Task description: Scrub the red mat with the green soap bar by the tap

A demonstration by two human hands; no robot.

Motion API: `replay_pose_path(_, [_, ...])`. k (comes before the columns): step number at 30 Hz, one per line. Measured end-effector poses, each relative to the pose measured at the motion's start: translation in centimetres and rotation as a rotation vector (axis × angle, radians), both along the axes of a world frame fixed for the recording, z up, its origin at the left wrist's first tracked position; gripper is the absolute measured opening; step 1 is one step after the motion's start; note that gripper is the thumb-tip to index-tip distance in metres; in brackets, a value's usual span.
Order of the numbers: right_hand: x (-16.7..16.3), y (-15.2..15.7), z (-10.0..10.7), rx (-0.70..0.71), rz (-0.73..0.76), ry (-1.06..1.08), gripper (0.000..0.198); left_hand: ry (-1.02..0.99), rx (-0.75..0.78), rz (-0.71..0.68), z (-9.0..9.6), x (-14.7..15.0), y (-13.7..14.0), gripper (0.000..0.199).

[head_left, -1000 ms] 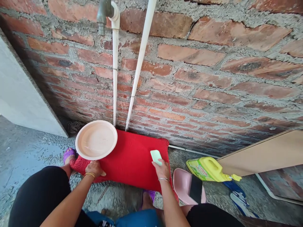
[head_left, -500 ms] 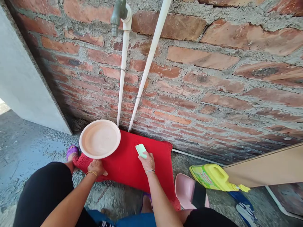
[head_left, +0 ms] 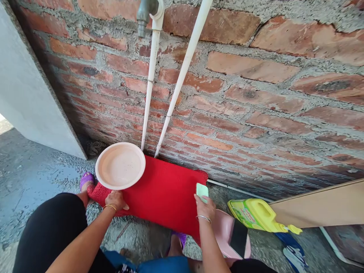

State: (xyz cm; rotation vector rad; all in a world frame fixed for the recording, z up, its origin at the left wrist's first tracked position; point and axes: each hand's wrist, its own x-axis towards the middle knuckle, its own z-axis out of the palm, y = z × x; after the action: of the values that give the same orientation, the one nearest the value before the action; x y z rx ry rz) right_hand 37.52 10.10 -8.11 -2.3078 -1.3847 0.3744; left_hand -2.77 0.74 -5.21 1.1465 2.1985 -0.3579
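A red mat [head_left: 162, 193] with a shaggy border is spread out in front of me, its smooth side up. At its near left edge, my left hand [head_left: 115, 198] is closed on the mat, just below the pale pink basin [head_left: 121, 167], which rests on the mat's left part. My right hand [head_left: 206, 206] is closed around a pale green scrub brush [head_left: 202, 190] at the mat's right edge. The brush's underside is hidden from me.
To the right are a pink plastic dustpan-like scoop [head_left: 222, 229], a yellow detergent jug [head_left: 256, 214] lying on its side and a blue slipper [head_left: 294, 250]. A brick wall [head_left: 227, 125] with white pipes [head_left: 182, 76] and a tap [head_left: 143, 19] rises behind.
My right hand has moved right with the scrub brush, from the mat's middle to its right edge. My left hand stays in place on the mat.
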Motion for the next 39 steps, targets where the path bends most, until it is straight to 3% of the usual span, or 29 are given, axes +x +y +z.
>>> replay_pose_path(2, [-4.3, 0.7, 0.4, 0.023, 0.068, 0.030, 0.041, -0.001, 0.002, -0.014, 0.1, 0.0, 0.0, 0.084])
replay_pose_path(5, [-10.4, 1.8, 1.0, 0.012, 0.315, 0.060, 0.032, 0.007, -0.009, -0.009, 0.3, 0.1, 0.1, 0.085])
replay_pose_path(8, [-13.1, 2.7, 1.5, -0.046, 0.461, 0.005, 0.026, 0.011, -0.017, -0.005, 0.4, 0.2, 0.2, 0.086])
replay_pose_path(12, [-9.9, 3.2, 1.6, -0.121, 0.372, -0.022, 0.030, 0.011, -0.017, -0.003, 0.4, 0.2, 0.3, 0.083])
replay_pose_path(18, [-0.5, 2.0, 1.7, -0.175, -0.124, 0.010, 0.040, -0.010, -0.006, 0.001, 0.5, 0.1, 0.1, 0.082])
replay_pose_path(21, [-0.3, 1.6, 1.8, -0.141, -0.180, 0.012, 0.041, -0.005, 0.000, 0.003, 0.5, 0.2, 0.1, 0.082])
replay_pose_path(24, [-4.3, 2.0, 1.7, -0.057, -0.017, 0.044, 0.038, -0.006, -0.008, 0.003, 0.7, 0.2, 0.1, 0.082])
replay_pose_path(29, [-12.9, 3.6, 1.2, 0.041, 0.516, 0.040, 0.022, -0.008, -0.024, -0.009, 0.9, 0.4, 0.3, 0.080])
replay_pose_path(32, [-13.8, 4.7, 1.1, 0.038, 0.656, -0.015, 0.020, 0.005, -0.025, -0.013, 0.7, 0.4, 0.3, 0.080])
replay_pose_path(35, [-10.1, 5.5, 1.3, -0.035, 0.494, -0.018, 0.023, 0.011, -0.016, -0.007, 0.5, 0.4, 0.3, 0.079])
replay_pose_path(39, [-2.5, 5.2, 1.8, -0.169, 0.034, 0.002, 0.037, 0.005, -0.018, 0.011, 0.6, 0.4, 0.2, 0.080])
